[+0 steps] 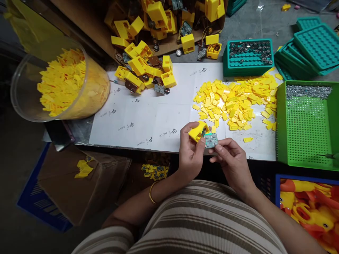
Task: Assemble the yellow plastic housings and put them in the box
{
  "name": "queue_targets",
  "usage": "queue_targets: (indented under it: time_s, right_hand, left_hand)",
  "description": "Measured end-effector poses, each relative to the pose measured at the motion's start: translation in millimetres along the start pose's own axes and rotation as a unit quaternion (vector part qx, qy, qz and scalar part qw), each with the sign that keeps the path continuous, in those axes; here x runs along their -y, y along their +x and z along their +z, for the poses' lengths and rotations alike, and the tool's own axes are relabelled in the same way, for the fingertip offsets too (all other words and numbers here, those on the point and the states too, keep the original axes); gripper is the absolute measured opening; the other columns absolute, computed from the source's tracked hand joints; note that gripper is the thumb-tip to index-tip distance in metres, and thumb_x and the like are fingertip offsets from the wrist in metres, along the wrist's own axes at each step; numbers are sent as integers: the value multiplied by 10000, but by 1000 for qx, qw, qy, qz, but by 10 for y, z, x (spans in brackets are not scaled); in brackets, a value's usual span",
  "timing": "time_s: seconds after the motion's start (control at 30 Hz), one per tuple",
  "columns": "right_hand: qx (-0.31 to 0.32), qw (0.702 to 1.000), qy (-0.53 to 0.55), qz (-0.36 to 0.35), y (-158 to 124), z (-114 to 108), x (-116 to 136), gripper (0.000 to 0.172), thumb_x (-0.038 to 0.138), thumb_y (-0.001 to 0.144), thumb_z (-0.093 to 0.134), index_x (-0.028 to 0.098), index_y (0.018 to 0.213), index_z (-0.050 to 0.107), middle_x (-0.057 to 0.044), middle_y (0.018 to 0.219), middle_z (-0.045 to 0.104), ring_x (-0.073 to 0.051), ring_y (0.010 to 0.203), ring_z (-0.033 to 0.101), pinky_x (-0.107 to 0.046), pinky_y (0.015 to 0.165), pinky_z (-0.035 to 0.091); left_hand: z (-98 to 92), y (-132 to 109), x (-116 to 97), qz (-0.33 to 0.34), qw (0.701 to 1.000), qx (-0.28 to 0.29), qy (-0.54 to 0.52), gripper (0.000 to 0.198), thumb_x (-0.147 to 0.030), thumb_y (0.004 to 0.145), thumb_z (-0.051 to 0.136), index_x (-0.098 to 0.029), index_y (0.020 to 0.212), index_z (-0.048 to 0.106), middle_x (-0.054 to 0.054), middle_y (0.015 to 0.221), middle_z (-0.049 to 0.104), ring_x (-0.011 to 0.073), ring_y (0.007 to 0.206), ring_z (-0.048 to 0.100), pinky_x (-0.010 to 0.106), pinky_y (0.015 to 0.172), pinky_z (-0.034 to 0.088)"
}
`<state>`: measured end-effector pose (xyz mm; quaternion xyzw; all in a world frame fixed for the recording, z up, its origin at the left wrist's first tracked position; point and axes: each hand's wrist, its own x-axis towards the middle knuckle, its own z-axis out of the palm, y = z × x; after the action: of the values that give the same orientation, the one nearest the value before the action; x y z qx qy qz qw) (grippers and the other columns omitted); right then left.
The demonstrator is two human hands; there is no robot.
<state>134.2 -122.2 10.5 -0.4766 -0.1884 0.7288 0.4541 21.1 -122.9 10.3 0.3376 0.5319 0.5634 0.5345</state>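
1. Nearest was the person's striped top (212, 218), with a gold-coloured bracelet (151, 192) on the left wrist.
2. The left hand (191, 153), its grip clamped on a yellow plastic housing (196, 132), was over the front edge of the white surface (127, 120). The housing was tilted, its opening turned toward the right hand.
3. The right hand (233, 158) had its grip together on the lower right corner of a small circuit board (211, 141), just beside the housing; the left thumb was at the board's left edge.
4. At the near right, a blue crate (278, 194) held yellow and orange duck toys (314, 215).
5. Beyond it was a green basket (304, 130), with small silver screws (308, 92) along its far side.
6. Past the hands, flat yellow plastic pieces (233, 102) were spread across the surface.
7. To the left, a tipped clear tub (25, 91) contained yellow flakes (63, 83).
8. Farther off lay more yellow housings (137, 65) and a teal tray (249, 68) with dark round parts (249, 47).
9. Farthest, an open cardboard box (169, 47) spilled similar housings.
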Motion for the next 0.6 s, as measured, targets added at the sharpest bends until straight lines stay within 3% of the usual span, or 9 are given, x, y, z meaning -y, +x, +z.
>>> queue_targets:
  time_s: [0.2, 0.3, 0.5, 0.6]
  right_hand:
    - [36, 992, 77, 94, 19, 42, 33, 266, 292, 681, 792, 188, 898, 678, 13, 731, 705, -83, 673, 673, -139, 591, 577]
    - [17, 997, 47, 66, 33, 40, 9, 255, 309, 690, 788, 175, 882, 686, 8, 719, 710, -87, 651, 678, -131, 552, 568]
    - [-55, 998, -23, -10, 27, 35, -35, 247, 292, 671, 804, 168, 833, 665, 15, 666, 698, -119, 626, 695, -163, 531, 579]
    - [-58, 998, -31, 1, 16, 60, -53, 258, 304, 671, 802, 162, 817, 643, 12, 651, 689, -124, 619, 694, -161, 500, 570]
  left_hand:
    - [-69, -37, 120, 93, 992, 8, 81, 301, -217, 903, 507, -255, 1190, 425, 93, 1328, 510, 238, 1273, 490, 418, 1047, 409]
    - [-75, -40, 127, 115, 989, 14, 88, 294, -196, 904, 495, -262, 1185, 440, 84, 1361, 492, 236, 1293, 469, 432, 1069, 381]
    - [-40, 10, 48, -30, 999, 10, -13, 345, -239, 876, 556, -258, 1191, 416, 63, 1168, 583, 204, 1109, 592, 376, 976, 451]
    - [-33, 9, 73, 2, 1000, -9, -4, 330, -243, 882, 553, -268, 1185, 426, 63, 1234, 549, 187, 1113, 581, 352, 989, 433]
